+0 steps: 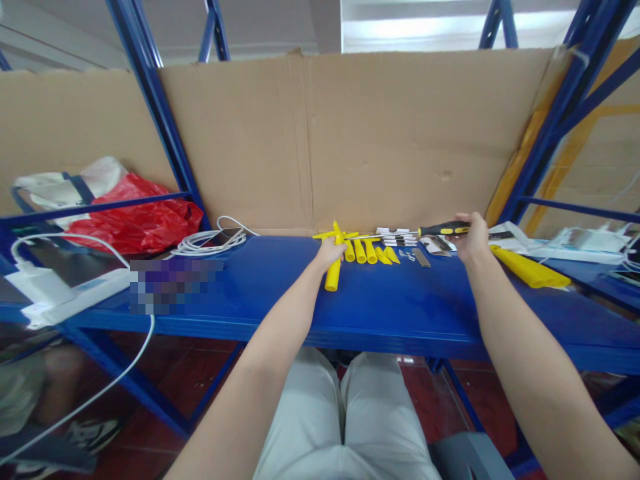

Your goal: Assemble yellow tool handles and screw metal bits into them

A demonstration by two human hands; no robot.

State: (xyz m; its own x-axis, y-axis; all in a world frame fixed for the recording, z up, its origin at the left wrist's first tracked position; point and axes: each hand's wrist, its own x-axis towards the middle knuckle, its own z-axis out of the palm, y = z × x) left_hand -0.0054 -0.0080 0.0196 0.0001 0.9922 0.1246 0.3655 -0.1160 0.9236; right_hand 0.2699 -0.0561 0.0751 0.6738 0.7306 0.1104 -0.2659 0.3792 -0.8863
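Observation:
My left hand [332,251] is closed round a yellow plastic handle [331,279], which stands tilted over the blue shelf with a narrow end pointing up. My right hand [473,235] grips a screwdriver [443,229] with a black and yellow grip. Its long thin shaft runs left towards the yellow handle; whether the tip touches it I cannot tell. Just right of my left hand lie several similar yellow handles [360,252] in a row. Beside them are small pointed yellow pieces [387,255], tiny screw-like parts [411,255] and a flat metal strip [421,258].
Cardboard [390,140] stands behind the blue shelf [280,287]. White packets [397,237] lie near it. At right are a yellow cone-shaped piece [530,268] and cables. On the left are a power strip [90,300], a coiled cable [210,243] and a red bag [140,213].

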